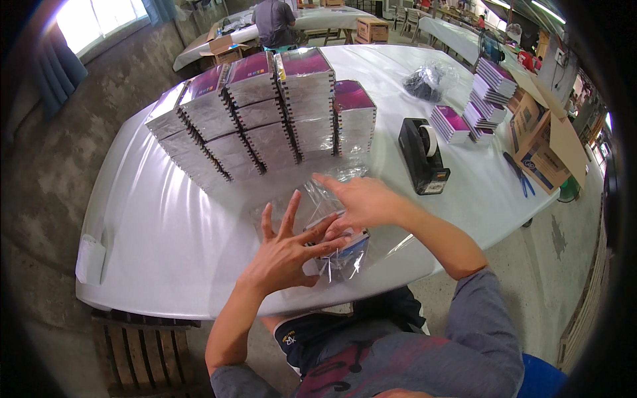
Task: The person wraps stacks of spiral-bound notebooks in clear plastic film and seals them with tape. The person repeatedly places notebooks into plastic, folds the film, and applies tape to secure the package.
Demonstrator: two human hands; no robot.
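Pressing a small booklet in a clear plastic sleeve (pixel 335 249) flat on the white worktop (pixel 166 225), the left hand (pixel 285 255) lies splayed, gripping nothing; the right hand (pixel 355 202), at its 1 o'clock, rests open on the sleeve's top. Judged step: bagging. Closing the flap likely calls for tape from the dispenser (pixel 423 156) at 2 o'clock.

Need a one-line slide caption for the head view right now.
Both hands, left and right, press a clear plastic sleeve flat before stacked spiral notebooks.
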